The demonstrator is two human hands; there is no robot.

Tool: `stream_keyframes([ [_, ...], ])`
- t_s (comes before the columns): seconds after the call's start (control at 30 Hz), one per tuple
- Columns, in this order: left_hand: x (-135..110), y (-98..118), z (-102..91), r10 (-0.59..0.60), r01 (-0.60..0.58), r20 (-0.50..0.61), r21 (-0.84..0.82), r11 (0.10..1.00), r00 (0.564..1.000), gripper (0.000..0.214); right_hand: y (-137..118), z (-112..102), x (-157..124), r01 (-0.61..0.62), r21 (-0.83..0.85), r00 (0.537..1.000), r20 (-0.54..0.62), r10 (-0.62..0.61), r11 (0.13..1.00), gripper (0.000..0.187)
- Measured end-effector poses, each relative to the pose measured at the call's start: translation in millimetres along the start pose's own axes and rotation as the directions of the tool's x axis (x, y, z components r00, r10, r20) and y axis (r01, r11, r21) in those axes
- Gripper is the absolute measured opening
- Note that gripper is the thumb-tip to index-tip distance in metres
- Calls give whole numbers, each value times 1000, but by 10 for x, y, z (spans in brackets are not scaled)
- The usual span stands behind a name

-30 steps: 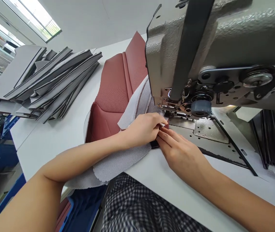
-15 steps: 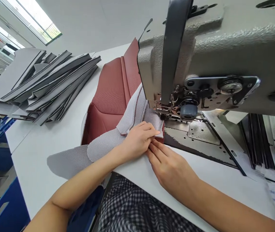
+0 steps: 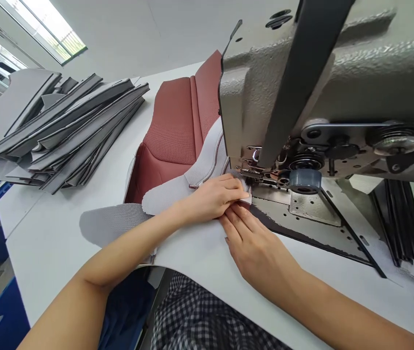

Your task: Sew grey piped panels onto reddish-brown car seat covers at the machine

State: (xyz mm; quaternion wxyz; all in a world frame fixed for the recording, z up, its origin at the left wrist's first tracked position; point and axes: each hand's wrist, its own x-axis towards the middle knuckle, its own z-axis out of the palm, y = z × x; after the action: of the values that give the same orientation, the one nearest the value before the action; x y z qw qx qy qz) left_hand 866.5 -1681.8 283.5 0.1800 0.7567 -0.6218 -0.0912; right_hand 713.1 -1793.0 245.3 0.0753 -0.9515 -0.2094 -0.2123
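Observation:
A red perforated seat cover (image 3: pixel 178 116) with grey fabric backing (image 3: pixel 170 192) lies on the white table, its near corner by the presser foot of the sewing machine (image 3: pixel 265 97). My left hand (image 3: pixel 216 197) is closed on the grey edge just in front of the foot, thumb and fingers pressed together. Right beside it, my right hand (image 3: pixel 254 238) has its fingers together at the cover's lower red edge, the tips partly hidden under the left hand. The needle area is mostly hidden behind the machine head.
A pile of grey padded panels (image 3: pixel 83 131) lies at the left of the white table (image 3: pixel 64 262). Black strips (image 3: pixel 405 223) lie at the right, behind the metal bed plate (image 3: pixel 312 228). A blue crate (image 3: pixel 5 316) stands below the table's left edge.
The camera view has shifted, so the machine looks larger and further right. My left hand and the cover's edge are slightly nearer the presser foot; both hands keep their hold.

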Motion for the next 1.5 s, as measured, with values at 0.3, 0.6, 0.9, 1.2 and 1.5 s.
stream_keyframes([
  [0.3,82,-89,-143,55,-55,115,-4,998,992,28,-54,-22,-52,7,-38,1000,23,-6,999,44],
  [0.6,172,-261,-142,162,-159,99,-41,987,982,28,36,-10,15,-14,25,1000,4,14,1000,42],
  [0.9,146,-392,-169,239,-240,64,7,971,969,34,709,-143,-75,-411,344,884,-74,461,844,23],
  [1.2,128,-466,-112,319,-315,25,-104,943,947,32,687,-55,-3,-392,245,915,0,404,887,30],
  [1.5,164,-545,-79,288,-296,-72,-293,909,955,29,726,-59,98,-253,184,959,-82,272,950,20],
])
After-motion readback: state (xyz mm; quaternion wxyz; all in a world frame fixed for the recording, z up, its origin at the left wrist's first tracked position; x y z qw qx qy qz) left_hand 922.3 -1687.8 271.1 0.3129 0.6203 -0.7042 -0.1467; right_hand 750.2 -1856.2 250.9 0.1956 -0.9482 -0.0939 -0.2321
